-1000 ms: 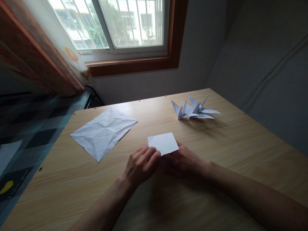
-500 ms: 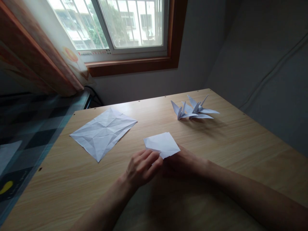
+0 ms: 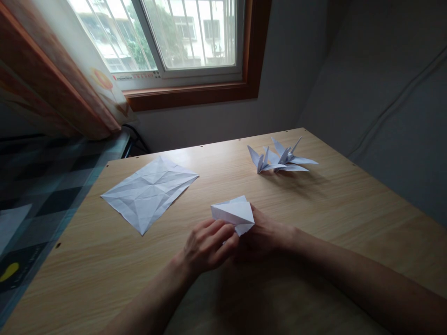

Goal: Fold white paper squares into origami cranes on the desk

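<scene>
Between my hands is a small folded sheet of white paper (image 3: pixel 237 210), held just above the table, with one flap now lying across its face. My left hand (image 3: pixel 211 244) pinches its near left edge, fingers curled together. My right hand (image 3: pixel 265 230) is behind and to the right of the paper, touching its right side; most of its fingers are hidden by the paper and the left hand. Beyond the left hand lies a creased white paper sheet (image 3: pixel 152 193), spread flat. Folded paper cranes (image 3: pixel 284 160) stand farther back on the right.
The wooden table (image 3: pixel 349 218) has its far edge below a barred window (image 3: pixel 195 37). A checked cloth (image 3: pixel 66 186) covers a surface on the left, under a hanging curtain (image 3: pixel 52 60). A cable (image 3: pixel 391 104) runs along the right wall.
The folded paper has turned, and a flap has come over its front, making a slanting folded edge. My right hand has shifted slightly. The flat sheet and the cranes stay put.
</scene>
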Demonstrator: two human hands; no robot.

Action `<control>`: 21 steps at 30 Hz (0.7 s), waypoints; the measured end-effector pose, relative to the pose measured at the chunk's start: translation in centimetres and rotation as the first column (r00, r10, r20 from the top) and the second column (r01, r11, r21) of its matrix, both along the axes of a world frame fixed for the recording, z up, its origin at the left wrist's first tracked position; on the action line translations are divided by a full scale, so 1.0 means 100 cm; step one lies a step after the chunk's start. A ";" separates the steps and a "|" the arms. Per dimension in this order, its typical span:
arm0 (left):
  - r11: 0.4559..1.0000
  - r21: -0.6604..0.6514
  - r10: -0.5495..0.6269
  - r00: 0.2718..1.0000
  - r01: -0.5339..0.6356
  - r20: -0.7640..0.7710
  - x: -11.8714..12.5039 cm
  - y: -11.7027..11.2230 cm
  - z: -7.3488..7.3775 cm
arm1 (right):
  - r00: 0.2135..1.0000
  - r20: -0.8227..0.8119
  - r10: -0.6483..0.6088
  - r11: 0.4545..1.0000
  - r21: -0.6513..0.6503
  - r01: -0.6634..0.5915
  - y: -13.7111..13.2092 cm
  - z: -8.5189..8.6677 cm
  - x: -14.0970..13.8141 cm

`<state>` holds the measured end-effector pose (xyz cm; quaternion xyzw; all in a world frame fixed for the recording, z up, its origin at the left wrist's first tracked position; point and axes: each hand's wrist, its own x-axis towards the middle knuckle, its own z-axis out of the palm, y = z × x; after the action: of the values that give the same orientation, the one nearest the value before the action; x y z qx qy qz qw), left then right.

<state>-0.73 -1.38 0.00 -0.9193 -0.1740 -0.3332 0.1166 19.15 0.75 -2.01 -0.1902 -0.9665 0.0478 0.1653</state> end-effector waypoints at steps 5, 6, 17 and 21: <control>0.998 -0.038 0.053 0.995 -0.050 0.084 -0.001 0.002 -0.004 | 0.995 -0.093 -0.036 0.999 -0.002 0.036 0.003 -0.004 0.002; 0.997 -0.052 0.070 0.990 -0.064 0.118 -0.002 0.003 -0.006 | 0.992 -0.108 -0.065 0.998 0.015 0.067 0.003 -0.005 0.003; 0.942 0.124 0.289 0.943 -0.311 0.164 -0.006 0.008 0.001 | 0.956 -0.225 -0.187 0.957 0.177 0.229 -0.002 -0.005 0.014; 0.963 -0.047 0.262 0.963 -0.265 -0.061 -0.015 0.010 0.013 | 0.950 -0.216 -0.227 0.953 0.152 0.262 -0.004 -0.005 0.018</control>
<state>-2.19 -0.38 1.27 -0.8995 -0.3008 -0.2847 0.1393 20.92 0.33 -2.47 -0.2879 -0.9147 -0.0416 0.2805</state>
